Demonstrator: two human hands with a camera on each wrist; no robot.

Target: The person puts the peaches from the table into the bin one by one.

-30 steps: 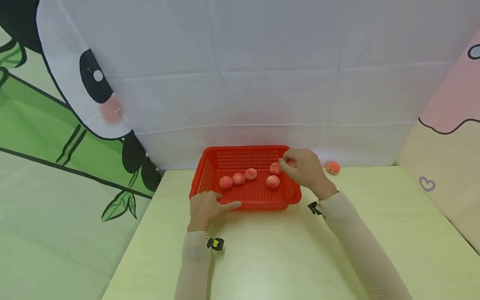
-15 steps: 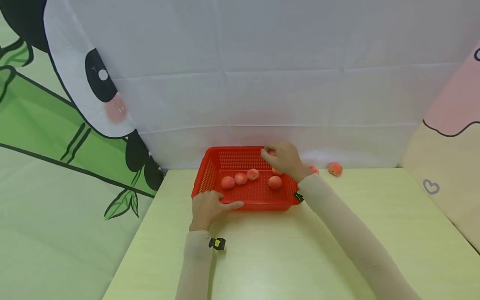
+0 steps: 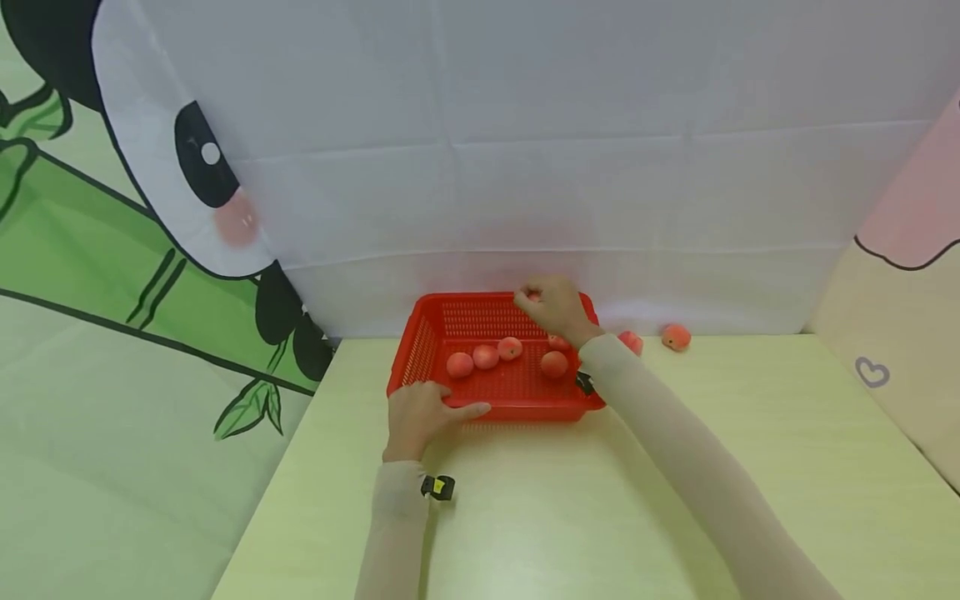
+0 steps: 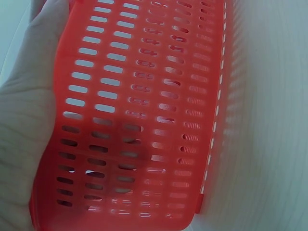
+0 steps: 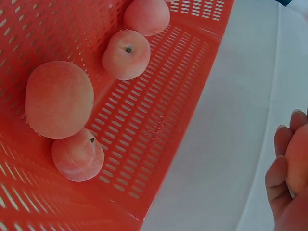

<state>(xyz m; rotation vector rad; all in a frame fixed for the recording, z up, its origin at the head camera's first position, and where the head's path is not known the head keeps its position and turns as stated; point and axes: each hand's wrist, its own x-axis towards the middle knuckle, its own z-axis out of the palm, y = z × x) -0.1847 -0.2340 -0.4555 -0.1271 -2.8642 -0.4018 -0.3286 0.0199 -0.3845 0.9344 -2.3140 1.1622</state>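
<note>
A red plastic basket point(image 3: 495, 412) stands on the table, with several pinkish-red apples point(image 3: 486, 357) inside it. At its near left corner my left hand point(image 3: 420, 417) grips the rim, the thumb lying along the near edge. In the left wrist view, the slotted basket wall point(image 4: 139, 96) fills much of the picture beside that hand. My right hand point(image 3: 553, 307) is over the back rim, holding an apple point(image 5: 299, 156) in curled fingers. The right wrist view shows this hand outside the basket wall, apart from the apples point(image 5: 126, 55) inside.
Two more apples lie on the table right of the basket: one close to it point(image 3: 631, 342), partly behind the right sleeve, and another point(image 3: 677, 337) farther right. A white cloth backdrop point(image 3: 480, 200) hangs right behind the basket. The pale table point(image 3: 525, 508) extends towards me.
My right hand has moved left and slightly up, from the basket's right side to its back rim, holding an apple. The left hand stays on the rim. The head view has shifted slightly.
</note>
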